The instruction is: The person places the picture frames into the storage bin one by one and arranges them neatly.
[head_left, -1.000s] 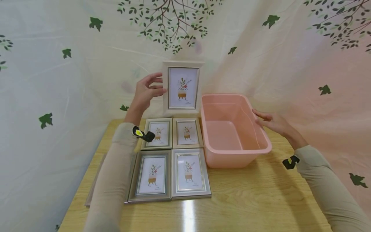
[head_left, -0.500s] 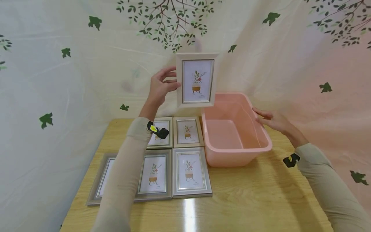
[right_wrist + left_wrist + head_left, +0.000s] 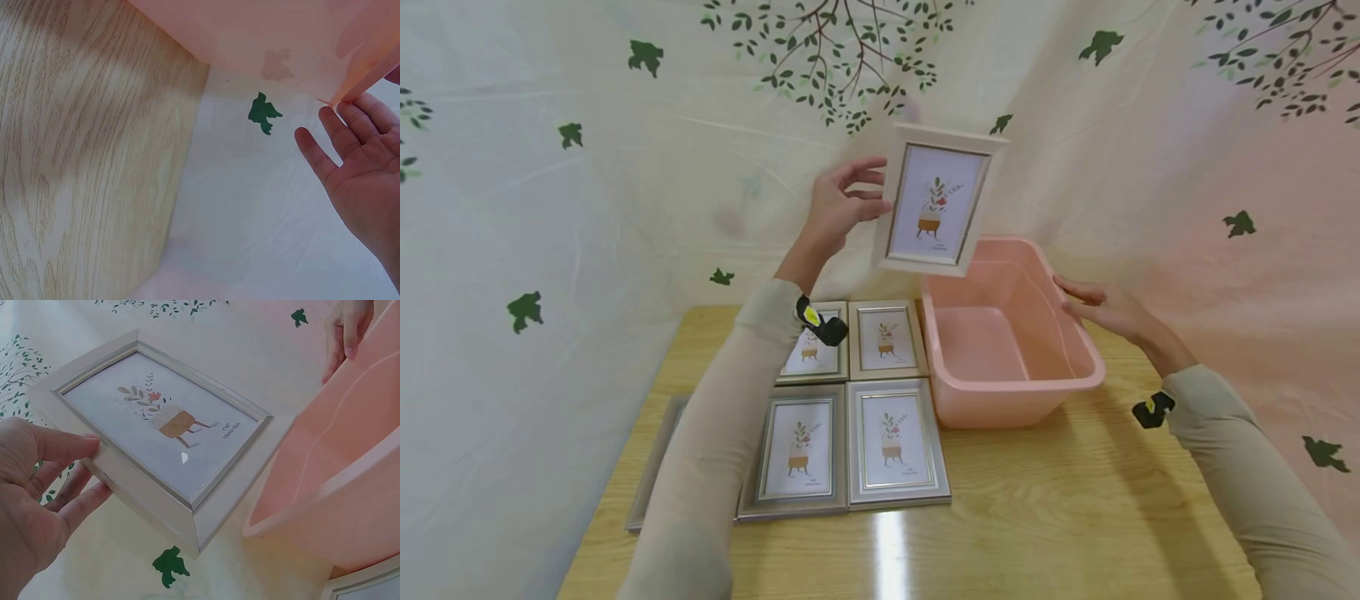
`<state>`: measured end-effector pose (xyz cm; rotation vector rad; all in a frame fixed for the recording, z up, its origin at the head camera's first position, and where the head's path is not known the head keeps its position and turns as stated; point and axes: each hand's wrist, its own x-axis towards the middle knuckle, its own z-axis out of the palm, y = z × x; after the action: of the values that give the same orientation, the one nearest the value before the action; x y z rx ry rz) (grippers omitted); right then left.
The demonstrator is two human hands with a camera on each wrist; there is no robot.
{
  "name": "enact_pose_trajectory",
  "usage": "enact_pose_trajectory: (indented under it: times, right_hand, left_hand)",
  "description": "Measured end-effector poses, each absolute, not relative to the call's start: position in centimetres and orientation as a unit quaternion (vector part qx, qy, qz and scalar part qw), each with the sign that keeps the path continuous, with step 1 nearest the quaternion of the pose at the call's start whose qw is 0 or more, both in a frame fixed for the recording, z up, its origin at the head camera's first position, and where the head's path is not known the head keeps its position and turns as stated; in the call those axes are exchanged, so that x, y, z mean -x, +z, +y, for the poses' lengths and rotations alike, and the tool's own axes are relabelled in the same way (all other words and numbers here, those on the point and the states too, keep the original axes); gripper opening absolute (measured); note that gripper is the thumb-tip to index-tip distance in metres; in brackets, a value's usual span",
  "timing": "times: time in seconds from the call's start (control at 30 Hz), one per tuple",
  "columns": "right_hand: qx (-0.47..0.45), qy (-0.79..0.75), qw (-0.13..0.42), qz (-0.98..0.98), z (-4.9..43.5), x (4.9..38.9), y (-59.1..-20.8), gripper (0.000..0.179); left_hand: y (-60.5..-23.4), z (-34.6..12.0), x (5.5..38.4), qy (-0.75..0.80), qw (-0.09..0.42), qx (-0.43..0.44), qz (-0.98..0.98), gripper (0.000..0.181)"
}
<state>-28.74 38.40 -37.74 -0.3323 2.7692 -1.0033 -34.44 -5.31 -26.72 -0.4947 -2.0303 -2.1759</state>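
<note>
My left hand point(image 3: 842, 208) pinches a cream photo frame point(image 3: 937, 200) by its left edge, thumb in front and fingers behind. Held up and leaning a little to the right, the frame overlaps the back left corner of a pink plastic tub point(image 3: 1000, 407) in the head view. Its picture of a potted plant on a legged stand shows close up in the left wrist view. At the tub's right rim, my right hand point(image 3: 1105, 310) holds on with thumb and fingertips; its fingers point(image 3: 340, 134) reach up along the outside in the right wrist view.
Left of the tub, several frames lie face up on the wooden table point(image 3: 1037, 517): a beige frame point(image 3: 917, 333), a silver frame point(image 3: 936, 475) and a grey frame point(image 3: 752, 492) among them. My left sleeve covers part of this group. A leaf-printed curtain point(image 3: 587, 208) hangs behind.
My left hand has carried the cream frame rightward and up, from over the lying frames to the tub's back left corner, and it now tilts. My right hand has stayed at the rim.
</note>
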Motion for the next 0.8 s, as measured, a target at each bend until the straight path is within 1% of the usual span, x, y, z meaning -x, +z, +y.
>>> enact_pose_trajectory:
  times: [0.23,0.67,0.8]
  right_hand:
    - [0.113,-0.339,0.079,0.931,38.7,28.8,-37.6,0.061]
    - [0.116,-0.329,0.064,0.935,38.5,28.6,-37.6,0.06]
    - [0.115,-0.331,0.068,0.934,38.6,28.7,-37.6,0.06]
  left_hand:
    - [-27.2,-3.1,35.1,-0.731,0.057,0.165,-0.66,0.055]
    - [-31.1,1.0,36.3,-0.744,0.055,0.154,-0.648,0.055]
    - [-31.8,1.8,36.5,-0.74,0.054,0.157,-0.652,0.054]
